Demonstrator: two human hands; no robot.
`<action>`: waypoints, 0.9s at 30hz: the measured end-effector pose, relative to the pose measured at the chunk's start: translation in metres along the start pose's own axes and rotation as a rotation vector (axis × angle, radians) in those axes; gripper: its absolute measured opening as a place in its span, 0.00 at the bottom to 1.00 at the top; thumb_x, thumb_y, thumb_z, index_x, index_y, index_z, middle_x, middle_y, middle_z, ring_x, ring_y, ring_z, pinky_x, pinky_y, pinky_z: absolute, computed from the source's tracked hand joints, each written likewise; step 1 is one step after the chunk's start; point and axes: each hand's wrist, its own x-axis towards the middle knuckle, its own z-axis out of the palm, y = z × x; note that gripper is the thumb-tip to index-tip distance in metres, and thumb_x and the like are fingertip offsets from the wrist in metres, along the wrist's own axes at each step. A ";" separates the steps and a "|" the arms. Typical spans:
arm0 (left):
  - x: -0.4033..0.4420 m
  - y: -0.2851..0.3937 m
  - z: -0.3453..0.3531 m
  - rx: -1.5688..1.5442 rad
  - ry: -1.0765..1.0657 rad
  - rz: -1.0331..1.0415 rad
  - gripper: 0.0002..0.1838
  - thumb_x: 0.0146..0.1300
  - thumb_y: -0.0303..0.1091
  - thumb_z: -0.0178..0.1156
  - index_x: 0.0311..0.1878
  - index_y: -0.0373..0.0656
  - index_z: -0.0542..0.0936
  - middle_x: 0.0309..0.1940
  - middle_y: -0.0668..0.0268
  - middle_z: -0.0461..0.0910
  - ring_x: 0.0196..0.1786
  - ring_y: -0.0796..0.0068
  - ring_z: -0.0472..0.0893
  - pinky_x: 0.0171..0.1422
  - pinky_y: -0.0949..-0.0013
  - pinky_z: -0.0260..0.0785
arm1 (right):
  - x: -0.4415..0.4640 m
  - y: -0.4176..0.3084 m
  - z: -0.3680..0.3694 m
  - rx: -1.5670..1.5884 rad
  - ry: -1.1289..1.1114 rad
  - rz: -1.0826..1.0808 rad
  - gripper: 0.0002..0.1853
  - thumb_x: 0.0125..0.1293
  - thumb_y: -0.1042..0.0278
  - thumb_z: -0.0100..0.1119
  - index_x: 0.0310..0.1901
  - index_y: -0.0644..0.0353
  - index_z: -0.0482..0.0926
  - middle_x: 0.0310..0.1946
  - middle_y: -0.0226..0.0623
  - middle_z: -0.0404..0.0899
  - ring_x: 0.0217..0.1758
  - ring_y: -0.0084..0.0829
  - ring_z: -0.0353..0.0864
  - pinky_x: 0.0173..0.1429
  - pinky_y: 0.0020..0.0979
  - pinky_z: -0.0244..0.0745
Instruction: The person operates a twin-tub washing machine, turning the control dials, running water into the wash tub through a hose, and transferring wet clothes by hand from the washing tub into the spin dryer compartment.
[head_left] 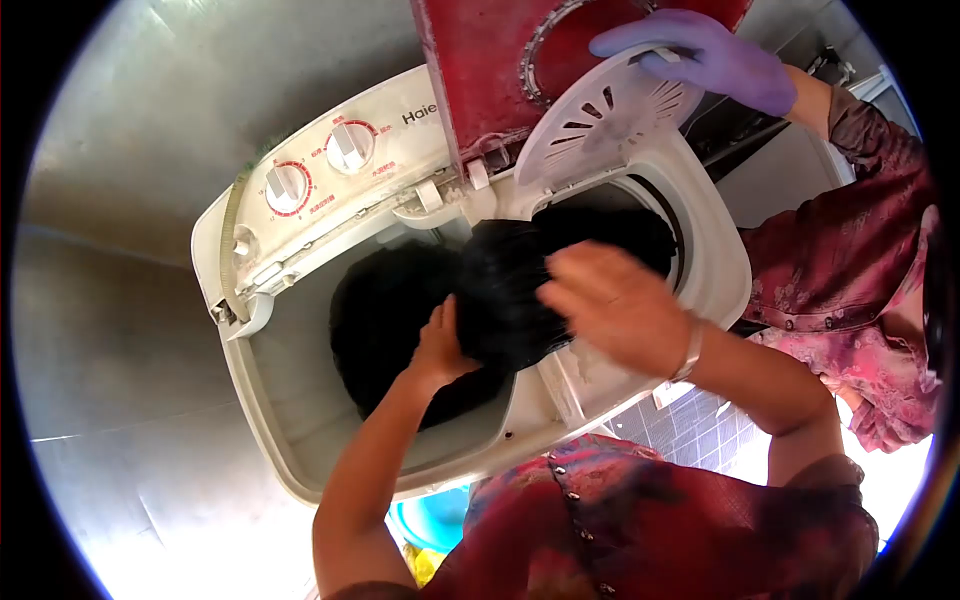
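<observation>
My left hand (440, 348) is closed on a bundle of black cloth (508, 300) that lies across the divider between the two tubs of the washing machine (262, 408). Some of its fingers are hidden behind the cloth. Blurred by motion, my right hand (622, 312) is at the right side of the bundle, with its fingers stretched toward the cloth. More black cloth (375, 310) lies in the wide wash tub on the left. Dark cloth (625, 240) also fills the round spin tub on the right. What kind of garments these are, I cannot tell.
Another person's purple-gloved hand (715, 62) holds up the slotted white spin lid (610, 120). A red lid (490, 75) stands raised behind it. The control panel has two dials (350, 147). Below the machine is a blue basin (432, 518).
</observation>
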 end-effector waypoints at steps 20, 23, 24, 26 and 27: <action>-0.073 0.077 -0.091 -0.169 0.244 0.384 0.13 0.36 0.26 0.59 0.31 0.41 0.77 0.19 0.57 0.75 0.23 0.55 0.75 0.28 0.60 0.66 | 0.062 -0.042 -0.019 0.012 -0.234 -0.205 0.11 0.44 0.67 0.56 0.33 0.54 0.72 0.16 0.26 0.68 0.21 0.27 0.73 0.25 0.29 0.62; -0.053 0.134 -0.123 -0.164 0.507 0.656 0.14 0.34 0.27 0.59 0.31 0.41 0.77 0.17 0.61 0.72 0.20 0.60 0.71 0.25 0.61 0.63 | 0.063 -0.027 -0.076 -0.041 0.066 -0.164 0.15 0.40 0.65 0.55 0.34 0.55 0.75 0.15 0.25 0.60 0.17 0.25 0.66 0.22 0.27 0.60; -0.044 0.154 -0.130 -0.139 0.555 0.710 0.13 0.35 0.28 0.59 0.30 0.41 0.76 0.17 0.62 0.71 0.20 0.61 0.72 0.25 0.62 0.63 | 0.062 -0.023 -0.095 -0.096 0.141 -0.138 0.16 0.39 0.64 0.55 0.34 0.56 0.77 0.15 0.25 0.59 0.17 0.25 0.65 0.22 0.28 0.59; -0.030 0.192 -0.138 -0.080 0.616 0.799 0.09 0.38 0.28 0.58 0.28 0.42 0.74 0.16 0.63 0.70 0.21 0.62 0.72 0.26 0.64 0.64 | 0.051 -0.012 -0.127 -0.249 0.129 -0.073 0.20 0.36 0.62 0.59 0.36 0.58 0.78 0.14 0.27 0.60 0.16 0.29 0.65 0.23 0.32 0.59; -0.023 0.207 -0.138 -0.040 0.633 0.828 0.08 0.40 0.28 0.57 0.27 0.43 0.72 0.17 0.64 0.70 0.21 0.64 0.73 0.27 0.65 0.64 | 0.047 -0.012 -0.135 -0.264 0.197 0.014 0.16 0.38 0.69 0.59 0.35 0.55 0.77 0.17 0.28 0.66 0.16 0.30 0.67 0.22 0.32 0.62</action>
